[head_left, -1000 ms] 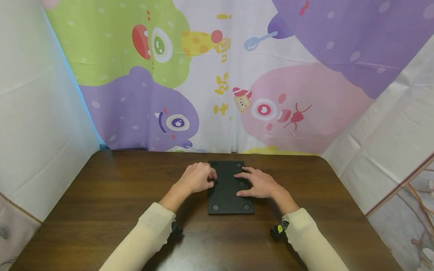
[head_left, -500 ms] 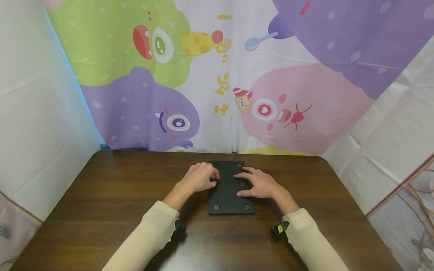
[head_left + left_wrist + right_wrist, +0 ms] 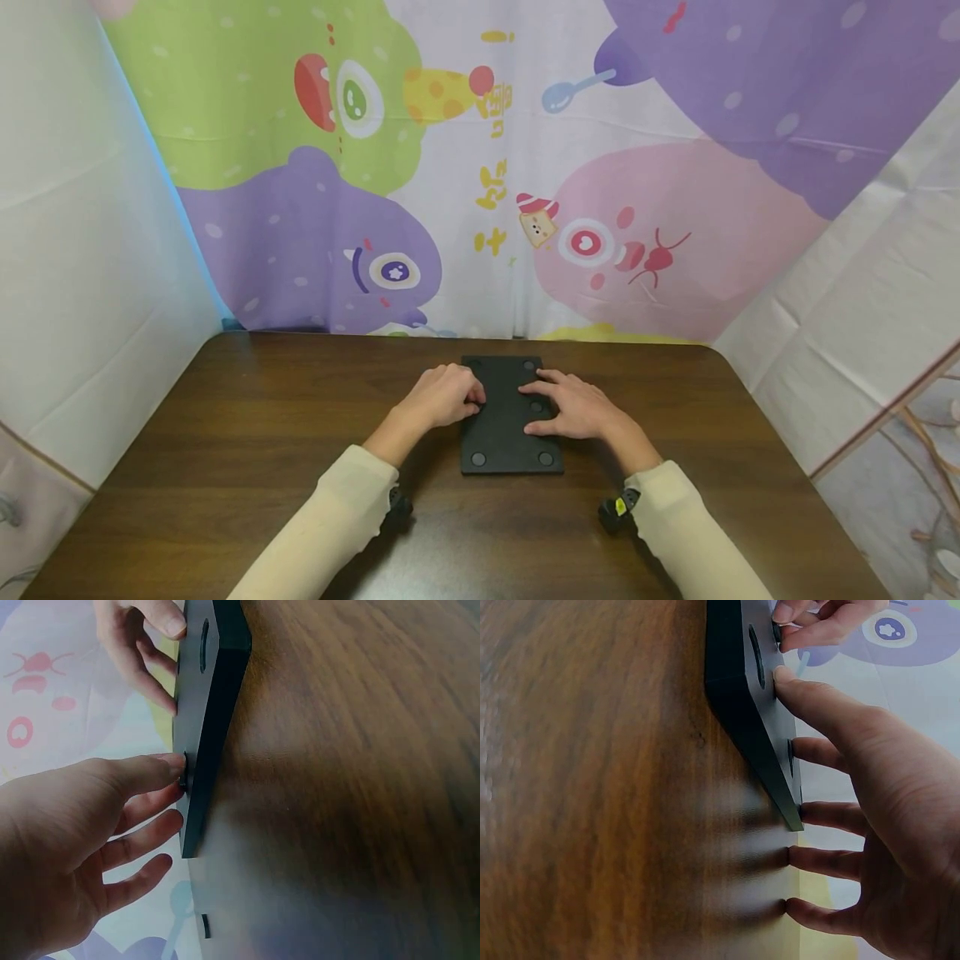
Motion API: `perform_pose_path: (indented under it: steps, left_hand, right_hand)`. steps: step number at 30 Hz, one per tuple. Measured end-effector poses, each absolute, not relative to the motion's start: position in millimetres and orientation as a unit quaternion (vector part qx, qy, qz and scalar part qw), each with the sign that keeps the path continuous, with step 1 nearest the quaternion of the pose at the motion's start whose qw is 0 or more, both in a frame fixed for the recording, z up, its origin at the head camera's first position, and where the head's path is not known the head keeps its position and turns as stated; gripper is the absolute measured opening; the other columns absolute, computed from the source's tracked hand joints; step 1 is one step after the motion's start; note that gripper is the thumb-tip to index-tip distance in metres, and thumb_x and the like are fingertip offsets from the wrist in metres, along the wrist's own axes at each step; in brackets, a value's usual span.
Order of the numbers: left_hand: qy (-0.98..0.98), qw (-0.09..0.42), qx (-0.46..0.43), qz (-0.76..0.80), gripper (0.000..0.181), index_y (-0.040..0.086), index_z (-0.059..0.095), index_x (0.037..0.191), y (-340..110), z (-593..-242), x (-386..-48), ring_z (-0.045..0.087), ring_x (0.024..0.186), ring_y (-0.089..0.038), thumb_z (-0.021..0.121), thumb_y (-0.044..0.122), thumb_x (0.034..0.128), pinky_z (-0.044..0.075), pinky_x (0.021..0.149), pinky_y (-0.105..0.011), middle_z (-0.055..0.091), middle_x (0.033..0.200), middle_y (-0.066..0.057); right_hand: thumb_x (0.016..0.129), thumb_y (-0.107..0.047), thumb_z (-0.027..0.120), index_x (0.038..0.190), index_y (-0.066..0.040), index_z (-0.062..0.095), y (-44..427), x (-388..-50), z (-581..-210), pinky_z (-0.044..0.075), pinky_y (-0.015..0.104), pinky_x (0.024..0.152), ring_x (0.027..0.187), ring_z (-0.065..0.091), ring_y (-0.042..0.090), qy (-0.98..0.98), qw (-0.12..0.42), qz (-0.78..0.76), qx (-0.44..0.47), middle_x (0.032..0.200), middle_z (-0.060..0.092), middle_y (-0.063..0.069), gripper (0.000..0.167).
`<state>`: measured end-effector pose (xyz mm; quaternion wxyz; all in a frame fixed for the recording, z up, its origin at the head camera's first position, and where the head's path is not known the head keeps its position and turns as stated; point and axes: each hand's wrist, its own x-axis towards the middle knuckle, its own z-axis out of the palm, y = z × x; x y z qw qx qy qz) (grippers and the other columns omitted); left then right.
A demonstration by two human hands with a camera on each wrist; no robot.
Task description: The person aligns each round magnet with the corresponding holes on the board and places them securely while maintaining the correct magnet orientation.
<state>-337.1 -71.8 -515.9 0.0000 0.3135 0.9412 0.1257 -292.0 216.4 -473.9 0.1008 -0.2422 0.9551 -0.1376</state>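
A flat black rectangular board (image 3: 504,425) lies on the wooden table, with round dark discs set along its long sides. My left hand (image 3: 442,395) is over the board's left edge. In the left wrist view, its thumb and index finger pinch a small black disc (image 3: 184,774) at the board's face; the other fingers are loosely bent. My right hand (image 3: 581,407) rests at the right edge with fingers spread. Thumb and some fingertips touch the board, while the outer fingers reach past it in the right wrist view. The left fingers partly hide the middle-left spot.
Other discs show at the lower left (image 3: 477,459), lower right (image 3: 546,459) and upper right of the board. A cartoon-printed curtain (image 3: 480,167) hangs behind the table (image 3: 262,433), and pale cloth closes both sides. Both wrists wear small black cameras.
My left hand has shifted slightly right, further over the board's middle-left spot, and then settled a little lower. The right hand and the board have stayed in place.
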Motion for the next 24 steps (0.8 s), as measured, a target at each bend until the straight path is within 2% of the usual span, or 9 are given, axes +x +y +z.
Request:
perform_pose_path:
  steps: [8, 12, 15, 17, 21, 24]
  left_hand:
    - [0.939, -0.004, 0.316, 0.138, 0.009, 0.031, 0.091, 0.108, -73.3, -521.0, -338.6, 0.081, 0.099, -0.013, 0.09, 0.028, 0.0991, 0.068, 0.083, -0.042, 0.087, 0.108, 0.011]
    - [0.937, -0.011, 0.323, 0.131, 0.008, 0.03, 0.092, 0.106, -72.6, -508.4, -330.7, 0.081, 0.096, -0.012, 0.091, 0.028, 0.0976, 0.068, 0.079, -0.042, 0.088, 0.105, 0.011]
    - [0.94, -0.015, 0.319, 0.118, 0.009, 0.025, 0.092, 0.106, -70.1, -492.7, -318.5, 0.081, 0.097, -0.015, 0.092, 0.024, 0.0969, 0.068, 0.081, -0.043, 0.088, 0.105, 0.007]
    - [0.937, -0.023, 0.326, 0.121, 0.005, 0.026, 0.092, 0.103, -72.2, -499.3, -322.9, 0.08, 0.096, -0.012, 0.091, 0.028, 0.0978, 0.068, 0.08, -0.042, 0.088, 0.104, 0.009]
    - [0.936, -0.039, 0.33, 0.113, 0.002, 0.025, 0.091, 0.096, -71.6, -498.8, -320.2, 0.08, 0.092, -0.014, 0.091, 0.024, 0.0975, 0.067, 0.077, -0.044, 0.087, 0.1, 0.008]
    - [0.941, -0.018, 0.314, 0.123, 0.008, 0.023, 0.091, 0.094, -67.1, -480.5, -307.6, 0.08, 0.092, -0.018, 0.09, 0.016, 0.097, 0.068, 0.079, -0.046, 0.087, 0.099, 0.005]
  right_hand:
    - [0.097, -0.063, 0.081, 0.162, -0.028, 0.062, 216.2, -291.1, -473.5, 0.046, 0.081, 0.12, 0.16, 0.048, 0.054, 0.955, 0.101, -0.136, -0.243, 0.179, 0.043, 0.021, 0.076]
    - [0.097, -0.063, 0.081, 0.162, -0.027, 0.062, 215.7, -290.6, -472.6, 0.046, 0.081, 0.12, 0.159, 0.048, 0.054, 0.955, 0.101, -0.135, -0.244, 0.179, 0.043, 0.022, 0.077]
    - [0.097, -0.062, 0.081, 0.162, -0.027, 0.062, 215.6, -290.2, -472.2, 0.047, 0.08, 0.12, 0.159, 0.049, 0.054, 0.955, 0.101, -0.135, -0.244, 0.179, 0.044, 0.022, 0.076]
    - [0.097, -0.063, 0.081, 0.162, -0.027, 0.063, 215.7, -290.1, -472.2, 0.047, 0.08, 0.12, 0.159, 0.049, 0.054, 0.955, 0.101, -0.136, -0.245, 0.179, 0.044, 0.022, 0.076]
    - [0.098, -0.062, 0.081, 0.162, -0.027, 0.062, 216.2, -290.2, -472.5, 0.046, 0.08, 0.12, 0.159, 0.048, 0.053, 0.954, 0.101, -0.136, -0.246, 0.179, 0.043, 0.021, 0.076]
    - [0.098, -0.062, 0.081, 0.162, -0.027, 0.062, 216.2, -290.7, -473.3, 0.046, 0.08, 0.12, 0.16, 0.048, 0.053, 0.954, 0.101, -0.135, -0.246, 0.18, 0.043, 0.021, 0.076]
